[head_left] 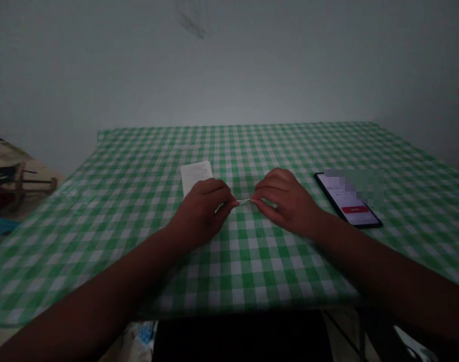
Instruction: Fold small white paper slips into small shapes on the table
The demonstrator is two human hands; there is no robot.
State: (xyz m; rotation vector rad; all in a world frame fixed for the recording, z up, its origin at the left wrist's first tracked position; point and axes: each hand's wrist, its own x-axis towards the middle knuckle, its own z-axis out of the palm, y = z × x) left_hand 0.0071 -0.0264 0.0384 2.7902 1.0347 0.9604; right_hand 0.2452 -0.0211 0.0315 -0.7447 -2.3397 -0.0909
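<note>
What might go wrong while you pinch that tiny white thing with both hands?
1. The tiny white strip is pinched only at its ends by the left hand and right hand, so it might slip out or tear if pulled.
2. If dropped, it may be hard to spot on the checked tablecloth in this dim light.
3. The phone lies near the right forearm, so a careless sweep might knock it.

The only camera rides on my head, facing forward and down — close over the table (139, 166), whose checked cloth fills the middle of the view. My left hand (201, 213) and right hand (288, 201) sit near centre — the pale wall (229, 75) fills the top third.
</note>
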